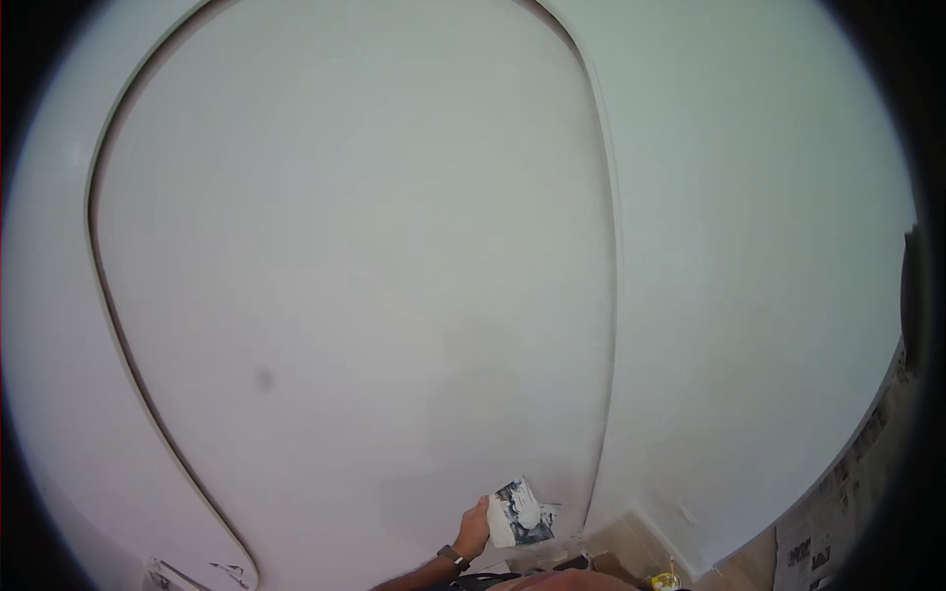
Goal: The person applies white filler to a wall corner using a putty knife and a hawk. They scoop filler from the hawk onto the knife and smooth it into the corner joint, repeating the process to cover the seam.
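Observation:
Low in the middle, my left hand (473,529), with a dark watch on its wrist, is closed on the left edge of a flat plate (509,532). The plate is smeared with thick white paste (525,507) over dark patches. A smaller dark, paste-streaked piece juts out at its right side; I cannot tell whether it is a separate blade. At the lower edge a blurred strip of skin (562,582) shows, perhaps my right arm; its fingers are hidden. Just beyond the plate stands a pale wall panel (345,246).
A dark groove with a raised trim (123,340) frames the panel. More pale wall (749,246) runs on the right. Printed paper sheets (823,532) cover the floor at the lower right. A small yellow object (665,581) lies by the lower edge.

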